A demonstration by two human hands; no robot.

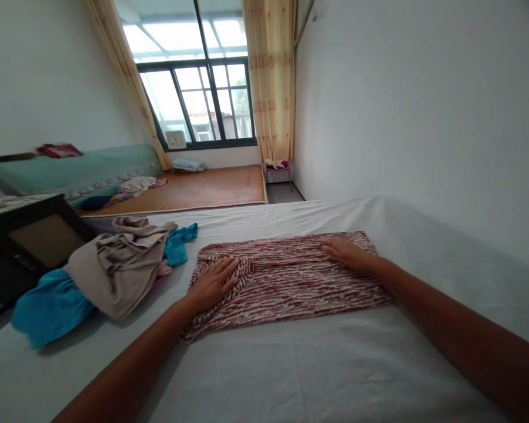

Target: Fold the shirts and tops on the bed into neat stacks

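A red, white and dark striped knit garment (291,282) lies folded into a long flat shape on the white bedsheet (264,364). My left hand (214,283) rests flat on its left end, fingers stretched out over a folded-in part. Over on the right end, my right hand (348,254) lies with its fingers extended across the cloth. Neither hand grips the fabric. The garment's underside is hidden.
To the left on the bed sits a loose pile with a beige garment (123,264) and blue cloth (53,305). A dark cabinet (30,241) stands beside it. Beyond are a brown mat-covered bed (203,188), a small stool (277,168) and a window. A white wall (414,117) rises at right.
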